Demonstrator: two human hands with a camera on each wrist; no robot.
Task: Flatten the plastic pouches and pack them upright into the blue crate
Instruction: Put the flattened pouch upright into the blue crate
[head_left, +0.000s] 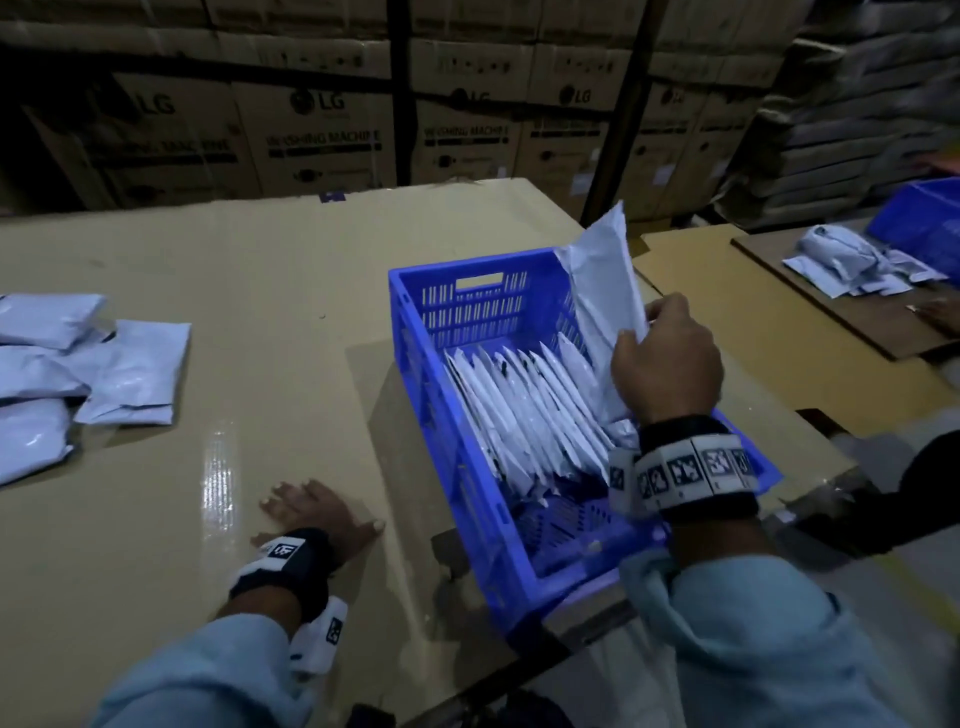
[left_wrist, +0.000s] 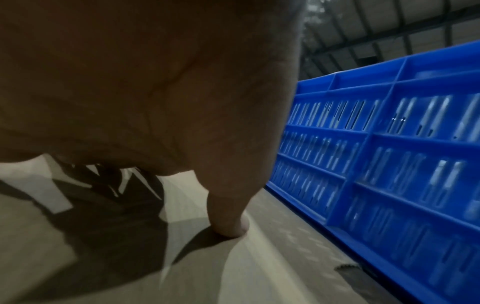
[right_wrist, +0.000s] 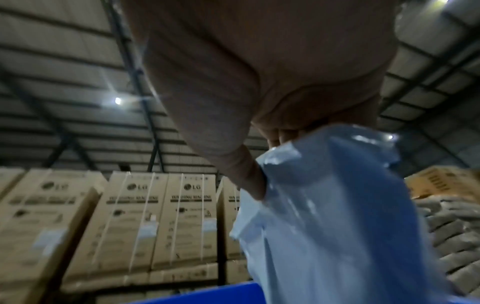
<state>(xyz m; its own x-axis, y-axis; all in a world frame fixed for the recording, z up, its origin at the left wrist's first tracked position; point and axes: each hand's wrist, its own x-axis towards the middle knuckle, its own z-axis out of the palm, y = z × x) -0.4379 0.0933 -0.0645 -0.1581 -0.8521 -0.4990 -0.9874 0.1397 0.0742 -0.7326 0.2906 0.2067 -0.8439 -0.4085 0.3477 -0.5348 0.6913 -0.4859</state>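
Note:
The blue crate (head_left: 410, 312) stands on the cardboard-covered table, its slotted side wall (left_wrist: 389, 144) close beside my left hand. Several flat white pouches (head_left: 524, 410) stand in a leaning row inside it. My right hand (head_left: 662, 358) grips one white pouch (head_left: 605, 291) upright at the right end of that row, its top rising above the crate rim. In the right wrist view my thumb and fingers pinch this pouch (right_wrist: 337, 205). My left hand (head_left: 311, 506) rests flat on the table left of the crate, fingers spread, thumb (left_wrist: 228, 216) pressed to the surface.
More loose white pouches (head_left: 78, 364) lie at the table's left edge. A second table at the right carries another pile of pouches (head_left: 852, 260) and another blue crate (head_left: 919, 218). Stacked cardboard boxes (head_left: 311, 140) line the back.

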